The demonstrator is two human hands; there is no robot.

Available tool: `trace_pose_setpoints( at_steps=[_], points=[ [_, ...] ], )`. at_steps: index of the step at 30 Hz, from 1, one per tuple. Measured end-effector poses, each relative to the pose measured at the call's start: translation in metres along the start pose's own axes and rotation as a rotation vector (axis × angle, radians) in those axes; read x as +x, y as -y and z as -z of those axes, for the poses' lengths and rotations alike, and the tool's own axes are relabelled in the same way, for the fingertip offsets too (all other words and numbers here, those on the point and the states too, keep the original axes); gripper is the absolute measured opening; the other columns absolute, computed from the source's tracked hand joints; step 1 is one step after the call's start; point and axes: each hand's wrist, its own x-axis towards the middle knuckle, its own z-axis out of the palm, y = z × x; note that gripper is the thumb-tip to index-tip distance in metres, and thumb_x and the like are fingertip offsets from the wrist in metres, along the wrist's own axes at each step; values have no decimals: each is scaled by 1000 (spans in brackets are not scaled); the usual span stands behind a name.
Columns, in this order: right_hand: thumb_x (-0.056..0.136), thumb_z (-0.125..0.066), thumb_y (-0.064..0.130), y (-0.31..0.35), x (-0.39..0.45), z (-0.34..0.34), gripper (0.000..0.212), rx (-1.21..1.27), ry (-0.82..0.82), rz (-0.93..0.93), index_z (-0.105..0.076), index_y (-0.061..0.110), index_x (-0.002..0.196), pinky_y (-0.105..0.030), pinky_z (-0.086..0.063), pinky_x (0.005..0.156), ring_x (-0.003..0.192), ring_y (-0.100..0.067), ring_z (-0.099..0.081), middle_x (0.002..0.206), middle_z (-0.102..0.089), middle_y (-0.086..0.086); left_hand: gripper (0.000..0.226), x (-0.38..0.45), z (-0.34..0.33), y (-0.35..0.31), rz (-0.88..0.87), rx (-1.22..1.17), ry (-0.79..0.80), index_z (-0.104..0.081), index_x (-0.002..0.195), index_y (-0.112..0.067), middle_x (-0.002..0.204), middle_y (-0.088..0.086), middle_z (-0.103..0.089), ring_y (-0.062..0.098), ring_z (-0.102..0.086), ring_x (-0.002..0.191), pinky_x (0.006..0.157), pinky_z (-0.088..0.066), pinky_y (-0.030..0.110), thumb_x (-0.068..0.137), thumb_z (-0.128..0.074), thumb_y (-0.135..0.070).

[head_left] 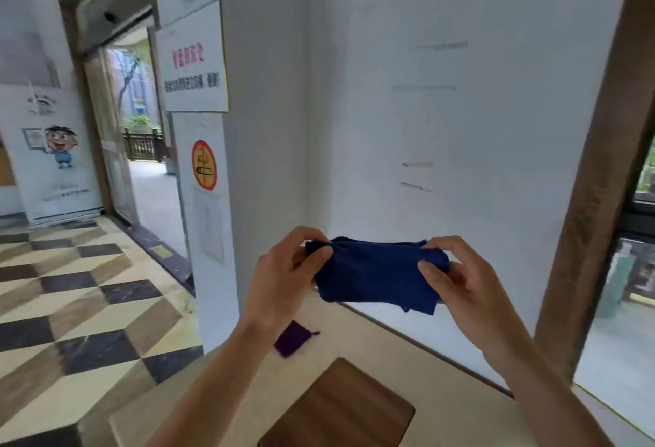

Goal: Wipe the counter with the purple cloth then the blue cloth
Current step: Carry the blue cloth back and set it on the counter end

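Blue cloth (379, 274) stretched mid-air | left hand (289, 269) pinching | right hand (457, 276) pinching | above counter (407, 354)

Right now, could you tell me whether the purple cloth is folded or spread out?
Folded. The purple cloth lies on the counter as a small compact bundle, untouched, while both hands hold the blue cloth above.

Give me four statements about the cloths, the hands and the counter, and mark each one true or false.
1. Both hands, left hand and right hand, hold the blue cloth. True.
2. The blue cloth lies flat on the counter. False: it is held up above it.
3. The purple cloth lies on the counter, touched by neither hand. True.
4. The purple cloth rests on the dark wooden inset. False: it lies on the light surface beyond the inset.
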Motion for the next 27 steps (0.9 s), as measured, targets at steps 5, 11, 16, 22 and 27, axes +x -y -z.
trace_pose_setpoints(
  at_steps=[5, 11, 16, 22, 27],
  points=[
    [100, -59, 28, 21, 25, -111, 13, 87, 92, -15, -60, 41, 99, -65, -54, 80, 85, -50, -64, 87, -70, -26, 27, 11, 106, 41, -11, 95, -63, -61, 88, -47, 87, -18, -75, 5, -73, 82, 74, -64, 26, 98, -59, -23],
    [99, -62, 25, 29, 47, -249, 13, 173, 145, -69, -63, 38, 100, -55, -60, 83, 81, -28, -76, 84, -79, -7, 25, 30, 231, 105, 16, 181, -80, -58, 88, -50, 81, -40, -69, -10, -68, 84, 63, -55, 7, 100, -57, -28],
    [97, -65, 25, 21, 60, -334, 13, 228, 80, -140, -66, 35, 104, -50, -65, 80, 85, -29, -76, 86, -78, -5, 21, 52, 289, 167, 96, 80, -46, -65, 91, -42, 90, -18, -77, 5, -73, 86, 67, -62, 19, 98, -61, -22],
    [94, -70, 23, -13, 76, -389, 18, 237, 33, -226, -69, 33, 108, -43, -64, 82, 93, -21, -76, 96, -79, -1, 32, 86, 308, 238, 186, -24, 44, -67, 86, -46, 92, -17, -75, 5, -73, 91, 75, -63, 27, 96, -63, -17],
    [93, -70, 16, -58, 92, -425, 15, 298, -18, -339, -71, 29, 100, -22, -59, 67, 91, -15, -75, 96, -78, 3, 26, 110, 297, 302, 285, -115, 129, -68, 89, -36, 97, -10, -75, 12, -70, 98, 78, -59, 28, 95, -62, -12]
  ],
)
